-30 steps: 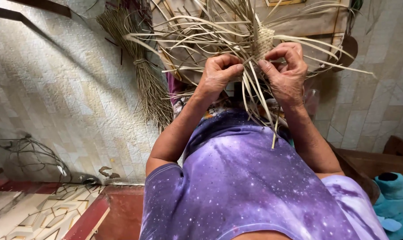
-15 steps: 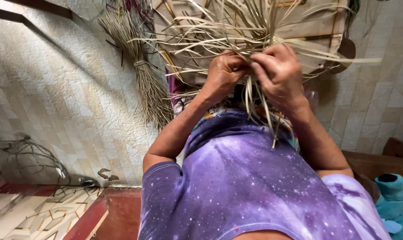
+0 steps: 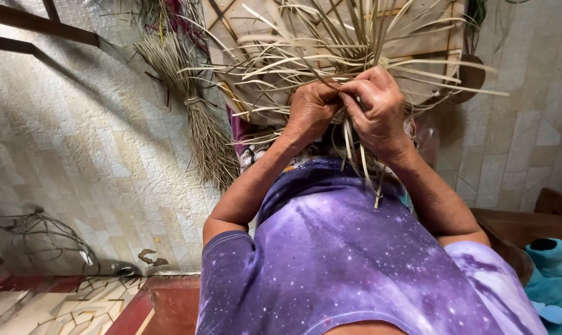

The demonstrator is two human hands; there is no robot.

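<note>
Two hands are working close together at the centre of a half-woven mat of pale reed strips (image 3: pixel 330 62). Left hand (image 3: pixel 310 111) is pinching crossed strips tight, apparently keeping the weave from slipping; right hand (image 3: pixel 377 105) is gripping loose strands that are hanging down toward the purple shirt (image 3: pixel 355 260). Farther left, a tied bundle of dry fibre (image 3: pixel 200 124) is lying on the tiled floor (image 3: pixel 76 155).

pale tan straw strips (image 3: pixel 330 62), purple speckled shirt (image 3: pixel 349 260)

A tangle of pale, flat straw strips (image 3: pixel 330 62) fans outward, pinched together at its middle, loose ends dangling.
</note>
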